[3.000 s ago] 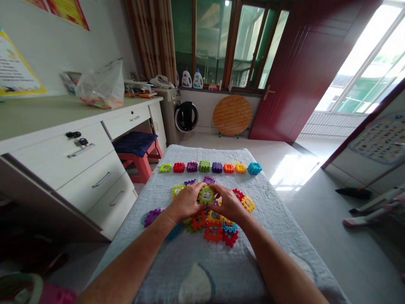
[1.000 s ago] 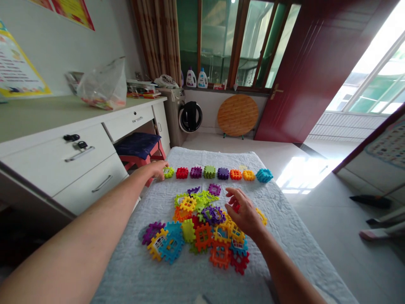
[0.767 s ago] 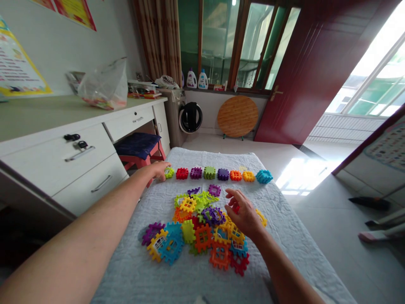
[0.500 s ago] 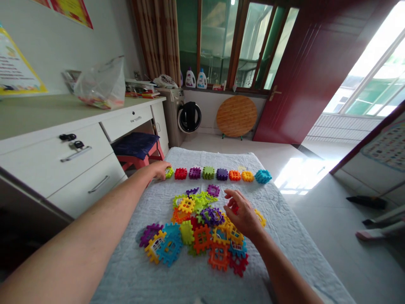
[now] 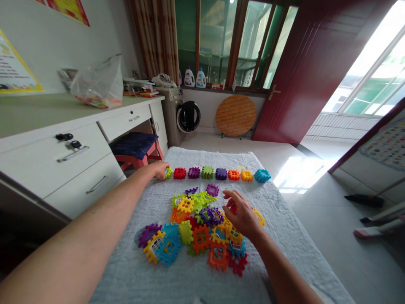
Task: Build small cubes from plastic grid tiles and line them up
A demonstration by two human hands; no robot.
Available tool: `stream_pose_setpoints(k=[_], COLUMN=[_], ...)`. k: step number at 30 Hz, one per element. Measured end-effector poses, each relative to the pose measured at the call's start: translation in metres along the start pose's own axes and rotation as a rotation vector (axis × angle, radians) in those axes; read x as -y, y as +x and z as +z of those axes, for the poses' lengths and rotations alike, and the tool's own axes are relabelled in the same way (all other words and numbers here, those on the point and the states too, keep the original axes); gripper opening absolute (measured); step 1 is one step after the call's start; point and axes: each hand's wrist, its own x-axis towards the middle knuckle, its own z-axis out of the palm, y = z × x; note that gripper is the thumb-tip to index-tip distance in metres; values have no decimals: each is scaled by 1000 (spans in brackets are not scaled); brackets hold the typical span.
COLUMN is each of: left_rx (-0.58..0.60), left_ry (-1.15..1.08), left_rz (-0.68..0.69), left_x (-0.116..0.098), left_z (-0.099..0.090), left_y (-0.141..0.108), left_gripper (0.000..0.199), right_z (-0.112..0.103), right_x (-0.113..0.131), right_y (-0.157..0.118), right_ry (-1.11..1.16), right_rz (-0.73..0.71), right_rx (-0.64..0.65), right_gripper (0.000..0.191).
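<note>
Eight lined-up stacks (image 5: 208,172), two hands (image 5: 243,214)

Looks like a home tbh, going by the washing machine (image 5: 174,110), detergent bottles (image 5: 201,79), long curtain (image 5: 158,42) and low stool (image 5: 135,145)

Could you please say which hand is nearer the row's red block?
Left: the left hand is just left of the red block; the right hand is farther off, to its right and lower in view.

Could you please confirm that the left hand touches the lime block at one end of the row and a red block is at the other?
Not quite: the head view shows a blue block, not red, at the other end; the left hand touches the lime block.
</note>
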Motion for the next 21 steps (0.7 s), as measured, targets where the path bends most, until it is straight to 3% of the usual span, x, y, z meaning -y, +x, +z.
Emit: stream_pose_setpoints(k=[10, 21], left_rx=[57, 34], left_ry=[97, 52], left_rz=[-63, -5], left_x=[-8, -4], left_z=[-3, 0], left_y=[-1, -1], left_gripper=[66, 68], right_z=[-1, -2], right_x=[-1, -1], right_y=[0, 0], right_ry=[-15, -21], right_rz=[-10, -16], right_rx=[-2, -17], right_gripper=[40, 39])
